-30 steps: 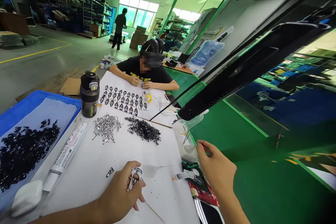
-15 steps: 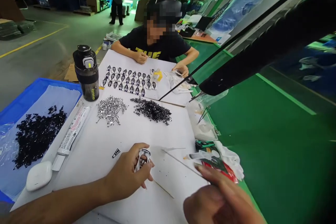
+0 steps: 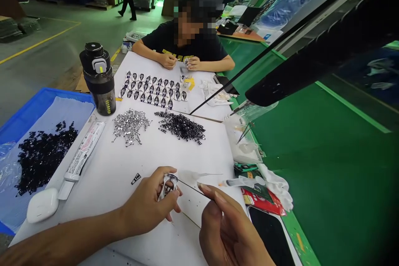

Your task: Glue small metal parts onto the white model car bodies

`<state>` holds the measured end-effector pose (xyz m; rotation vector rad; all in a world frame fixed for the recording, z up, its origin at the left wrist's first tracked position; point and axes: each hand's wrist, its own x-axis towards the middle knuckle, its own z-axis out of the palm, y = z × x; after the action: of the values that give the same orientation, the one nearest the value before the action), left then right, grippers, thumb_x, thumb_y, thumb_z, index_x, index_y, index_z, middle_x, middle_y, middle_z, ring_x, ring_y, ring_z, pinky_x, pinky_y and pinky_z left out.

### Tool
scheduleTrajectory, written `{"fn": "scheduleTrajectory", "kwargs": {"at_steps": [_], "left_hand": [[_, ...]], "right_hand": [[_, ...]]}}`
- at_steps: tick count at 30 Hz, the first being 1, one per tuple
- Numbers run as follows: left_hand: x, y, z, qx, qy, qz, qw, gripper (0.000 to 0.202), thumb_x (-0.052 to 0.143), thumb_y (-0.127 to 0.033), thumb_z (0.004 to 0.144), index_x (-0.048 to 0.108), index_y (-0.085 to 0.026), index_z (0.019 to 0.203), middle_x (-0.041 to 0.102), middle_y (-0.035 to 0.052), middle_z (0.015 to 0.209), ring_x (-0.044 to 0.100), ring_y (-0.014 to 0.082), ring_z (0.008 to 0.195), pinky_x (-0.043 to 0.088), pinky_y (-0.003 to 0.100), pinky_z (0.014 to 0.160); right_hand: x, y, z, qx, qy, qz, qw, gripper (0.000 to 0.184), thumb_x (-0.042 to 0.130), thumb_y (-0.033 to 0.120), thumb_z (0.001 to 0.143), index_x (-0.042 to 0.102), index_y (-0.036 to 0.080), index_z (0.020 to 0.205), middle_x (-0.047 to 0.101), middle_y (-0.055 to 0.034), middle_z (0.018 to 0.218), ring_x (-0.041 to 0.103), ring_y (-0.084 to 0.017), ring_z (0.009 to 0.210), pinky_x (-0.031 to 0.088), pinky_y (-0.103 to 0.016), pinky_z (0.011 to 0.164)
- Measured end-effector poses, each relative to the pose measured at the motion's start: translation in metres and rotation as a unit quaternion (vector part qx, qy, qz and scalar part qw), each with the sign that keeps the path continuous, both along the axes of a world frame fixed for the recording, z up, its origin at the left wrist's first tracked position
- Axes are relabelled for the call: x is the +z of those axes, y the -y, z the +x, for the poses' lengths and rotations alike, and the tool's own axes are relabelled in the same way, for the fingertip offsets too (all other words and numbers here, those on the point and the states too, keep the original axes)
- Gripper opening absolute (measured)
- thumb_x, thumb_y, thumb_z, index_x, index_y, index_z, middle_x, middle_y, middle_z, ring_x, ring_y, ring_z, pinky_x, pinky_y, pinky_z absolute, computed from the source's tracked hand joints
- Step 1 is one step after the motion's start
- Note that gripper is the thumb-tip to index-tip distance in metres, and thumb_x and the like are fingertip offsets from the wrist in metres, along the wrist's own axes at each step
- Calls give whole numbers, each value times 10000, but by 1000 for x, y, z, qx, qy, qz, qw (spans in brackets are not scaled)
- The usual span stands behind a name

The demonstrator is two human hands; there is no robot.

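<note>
A small silver-and-black part (image 3: 167, 187) is pinched in the left hand (image 3: 146, 203), thumb and fingers closed around it, over the white-covered counter (image 3: 106, 187). The right hand (image 3: 224, 232) pinches a thin dark needle (image 3: 193, 188) between thumb and forefinger. Its tip is at the part; contact cannot be confirmed. Just beside the left hand lies a small black piece (image 3: 136, 178). Farther out are a pile of silver parts (image 3: 129, 126), a pile of black parts (image 3: 181, 126) and rows of printed labels (image 3: 152, 89). To the left are a white tube (image 3: 84, 151), a white case (image 3: 42, 205) and a blue tray (image 3: 40, 92). To the right are a syringe (image 3: 241, 181), white gloves (image 3: 276, 183) and a phone (image 3: 269, 237). Across the counter, a co-worker's hands (image 3: 179, 62) work close together.
</note>
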<state>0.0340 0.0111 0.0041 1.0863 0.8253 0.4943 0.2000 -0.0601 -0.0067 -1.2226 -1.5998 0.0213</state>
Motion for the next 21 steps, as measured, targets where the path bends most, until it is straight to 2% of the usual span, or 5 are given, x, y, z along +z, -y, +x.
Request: {"fn": "scheduleTrajectory", "kwargs": {"at_steps": [4,13,21], "left_hand": [[-1,1,-1,3,5,-3,1000,442,554,-301,958,461,-216,1381,610,74,1038,704,192,849,563,261,580],[-1,2,-2,1,8,-1,1000,443,551,-312,968,457,-215,1389,622,83,1064,700,183,836,566,271,599],[-2,2,0,5,9,-12,1000,433,545,-310,972,454,-215,1385,617,82,1079,699,181,846,572,277,612]], "right_hand": [[-2,-1,-2,-10,-14,-2,1000,628,573,-36,873,534,257,1427,716,-85,1212,702,-212,1108,641,-371,863],[5,-3,-3,-22,9,-8,1000,567,559,-4,899,539,248,1406,725,-76,1168,702,-181,1092,628,-319,876],[14,-5,-1,-70,43,-2,997,453,581,31,896,596,229,1303,741,-61,1053,733,-181,931,628,-313,771]]}}
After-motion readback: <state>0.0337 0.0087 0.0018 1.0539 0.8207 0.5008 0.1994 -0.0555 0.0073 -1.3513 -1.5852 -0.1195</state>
